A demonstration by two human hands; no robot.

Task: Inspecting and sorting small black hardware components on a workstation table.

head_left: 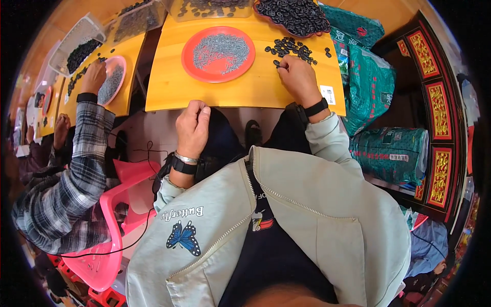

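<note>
My right hand (298, 78) is over the right part of the yellow table, its fingers pinched at a small black plastic piece (276, 63). Just beyond it lies a loose pile of the same black pieces (292, 48), which look like small rings. My left hand (193, 125) is closed, knuckles up, in front of the table's near edge; whatever its fingers hold, if anything, is hidden. Between and beyond the hands stands a round red plate (191, 65) with many small grey metal pins or screws (222, 51) spread on it.
A red bowl (308, 35) heaped with black pieces and a clear bin (212, 13) stand at the table's far side. Green sacks (371, 84) lean at the right. On the left, a co-worker's hand (94, 77) works at another table, by a pink chair (110, 215).
</note>
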